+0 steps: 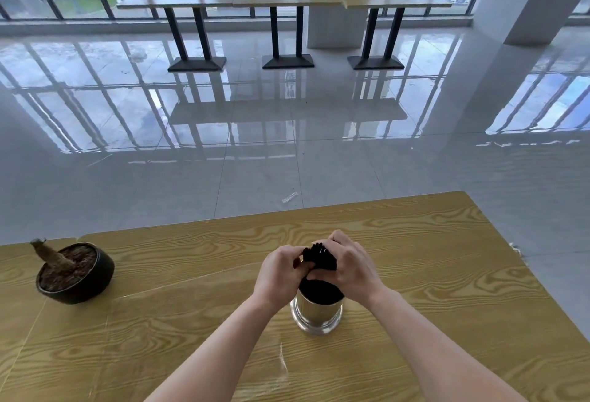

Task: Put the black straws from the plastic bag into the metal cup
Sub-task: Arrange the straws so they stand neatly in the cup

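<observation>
looks like the left hand (281, 274) and right hand (348, 267) both have fingers curled round the tops of the straws (319, 256), which sit in the cup (317, 312) on the counter (191, 306), so I'd hold the bunch upright and let go slowly so nothing tips out.

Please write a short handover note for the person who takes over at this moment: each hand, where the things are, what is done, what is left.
Left hand: fingers curled on the top of the black straws.
Right hand: curled round the same bundle from the other side.
Things: the straws stand in the metal cup on the wooden table. No plastic bag can be made out.
Done: the bundle is in the cup.
Left: let go; check that no bag is around the straws.
</observation>
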Demonstrator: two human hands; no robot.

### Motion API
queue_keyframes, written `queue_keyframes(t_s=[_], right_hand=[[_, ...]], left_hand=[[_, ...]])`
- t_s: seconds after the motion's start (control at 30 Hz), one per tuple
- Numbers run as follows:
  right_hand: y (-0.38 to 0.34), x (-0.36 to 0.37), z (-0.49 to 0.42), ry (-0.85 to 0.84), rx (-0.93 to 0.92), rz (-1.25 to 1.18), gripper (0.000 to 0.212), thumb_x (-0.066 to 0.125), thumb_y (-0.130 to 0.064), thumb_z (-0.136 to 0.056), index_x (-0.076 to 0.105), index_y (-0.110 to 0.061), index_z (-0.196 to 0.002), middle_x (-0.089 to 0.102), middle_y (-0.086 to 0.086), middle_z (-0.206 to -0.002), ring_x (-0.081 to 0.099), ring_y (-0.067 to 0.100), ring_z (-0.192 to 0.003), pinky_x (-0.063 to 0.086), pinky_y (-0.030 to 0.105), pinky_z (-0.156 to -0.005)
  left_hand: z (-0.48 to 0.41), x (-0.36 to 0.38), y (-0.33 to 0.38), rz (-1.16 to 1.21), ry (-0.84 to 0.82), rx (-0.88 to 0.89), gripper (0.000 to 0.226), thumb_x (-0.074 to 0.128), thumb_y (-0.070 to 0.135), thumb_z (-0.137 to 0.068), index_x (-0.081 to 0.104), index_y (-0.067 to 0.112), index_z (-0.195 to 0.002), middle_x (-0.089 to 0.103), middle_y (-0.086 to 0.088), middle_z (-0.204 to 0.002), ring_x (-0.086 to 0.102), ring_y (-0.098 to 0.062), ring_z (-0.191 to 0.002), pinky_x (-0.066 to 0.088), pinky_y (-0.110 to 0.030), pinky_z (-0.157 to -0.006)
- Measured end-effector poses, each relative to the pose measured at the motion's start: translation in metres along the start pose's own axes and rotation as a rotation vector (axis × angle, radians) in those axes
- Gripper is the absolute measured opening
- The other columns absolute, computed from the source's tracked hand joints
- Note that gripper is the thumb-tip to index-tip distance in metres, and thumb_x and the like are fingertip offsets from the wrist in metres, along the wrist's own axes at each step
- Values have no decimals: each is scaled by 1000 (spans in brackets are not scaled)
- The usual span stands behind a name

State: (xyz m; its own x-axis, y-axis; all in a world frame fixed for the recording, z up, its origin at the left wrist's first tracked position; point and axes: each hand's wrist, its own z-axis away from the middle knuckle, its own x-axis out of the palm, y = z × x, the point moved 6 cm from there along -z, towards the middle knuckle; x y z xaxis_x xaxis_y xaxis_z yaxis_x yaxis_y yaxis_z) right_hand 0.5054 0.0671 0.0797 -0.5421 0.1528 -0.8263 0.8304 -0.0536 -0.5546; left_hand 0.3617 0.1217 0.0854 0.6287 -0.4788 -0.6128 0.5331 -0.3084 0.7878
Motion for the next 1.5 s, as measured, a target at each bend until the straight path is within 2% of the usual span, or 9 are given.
queue_keyframes(t_s=[0.27,0.4,0.5,0.67,0.8,0.93,1.07,1.37,1.5], right_hand=[[3,-8,-14,-110,32,-106,29,81,-48,-75,71,-22,-83,68,-8,-85,65,14,-76,52,32,-64],[4,-12,-24,-199,107,-162,31,87,-49,-67,60,-32,-64,60,-12,-70,55,4,-64,41,22,-59],[1,-14,-26,-189,133,-129,54,87,-57,-63,71,-28,-105,65,-10,-92,60,7,-83,47,23,-72],[9,-30,-4,-92,152,-237,102,94,-49,-57,50,-26,-146,58,-13,-113,58,5,-79,53,23,-75],[30,-34,27,-16,236,-252,96,95,-32,-64,48,-24,-147,60,-13,-107,61,9,-82,56,25,-76],[32,-26,33,-9,327,-245,51,86,-29,-78,69,-28,-126,64,-8,-74,57,3,-65,48,17,-66],[15,-24,20,18,274,-230,23,80,-26,-84,77,-36,-105,73,-7,-76,64,8,-69,54,25,-64],[2,-34,14,100,189,-69,55,82,-35,-80,65,-28,-132,50,-17,-89,51,2,-83,37,13,-69],[-17,-32,2,59,55,-40,48,75,-35,-89,64,-27,-134,60,-14,-117,45,12,-116,44,29,-95]], left_hand=[[-8,0,1,44,-80,-87,21,61,15,-92,66,7,-73,59,2,-65,49,-13,-61,42,-32,-60],[-13,-3,-3,103,-107,-158,24,62,15,-90,66,15,-66,49,14,-50,41,-8,-49,34,-26,-52],[-12,-7,-9,207,-50,-188,14,68,19,-89,73,32,-91,55,15,-55,49,-2,-52,42,-19,-56],[-1,-3,-22,304,-8,-215,53,81,15,-77,66,22,-128,63,11,-70,59,5,-59,49,-15,-66],[5,0,-20,259,5,-166,52,84,17,-75,69,29,-123,58,10,-70,56,3,-59,48,-16,-66],[6,0,-10,172,61,-96,35,84,26,-77,74,40,-107,50,11,-66,48,-4,-60,47,-24,-63],[6,-2,-4,157,109,-74,24,80,25,-83,75,41,-101,55,10,-65,52,-7,-62,51,-30,-66],[9,-5,-11,232,137,-126,19,78,24,-85,77,31,-102,60,11,-67,53,1,-57,49,-20,-62],[10,-1,-13,266,146,-136,16,78,25,-86,77,30,-101,61,10,-70,54,-1,-60,48,-19,-61]])
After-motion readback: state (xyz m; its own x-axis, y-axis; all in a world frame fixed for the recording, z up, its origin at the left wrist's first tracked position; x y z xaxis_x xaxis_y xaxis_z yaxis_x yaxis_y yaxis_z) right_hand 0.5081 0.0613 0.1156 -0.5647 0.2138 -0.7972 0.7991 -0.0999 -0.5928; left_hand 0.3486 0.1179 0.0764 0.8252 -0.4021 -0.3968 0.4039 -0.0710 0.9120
